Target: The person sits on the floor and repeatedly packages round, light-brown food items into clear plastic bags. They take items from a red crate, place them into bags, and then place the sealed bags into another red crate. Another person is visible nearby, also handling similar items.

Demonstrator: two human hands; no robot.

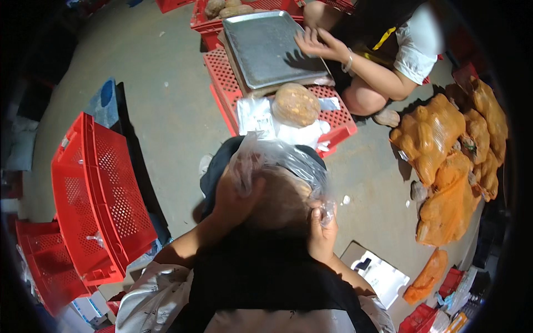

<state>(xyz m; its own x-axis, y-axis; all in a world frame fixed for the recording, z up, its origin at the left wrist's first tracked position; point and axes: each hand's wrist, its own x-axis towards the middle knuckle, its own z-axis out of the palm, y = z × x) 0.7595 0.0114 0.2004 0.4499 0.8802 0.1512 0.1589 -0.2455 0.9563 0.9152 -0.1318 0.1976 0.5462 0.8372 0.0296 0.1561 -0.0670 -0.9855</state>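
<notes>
A large round tan vegetable, seemingly a pumpkin [283, 200], sits at my lap, partly inside a clear plastic bag [287, 154]. My left hand [243, 195] lies along its left side, holding the bag there; blur and film hide some of the fingers. On the other side, my right hand [322, 227] pinches the gathered edge of the bag between thumb and fingers. Before my knees, a second mottled pumpkin [296, 105] rests on an upturned red plastic crate [218, 68], beside a stack of flat plastic bags [255, 115].
A metal sheet tray [266, 50] lies across the crate's far part. Another person's hand [320, 43] hovers over it. Red perforated crates [104, 195] stand at left. Orange mesh sacks of produce [433, 133] lie at right, with an opened white carton [379, 274] nearer me.
</notes>
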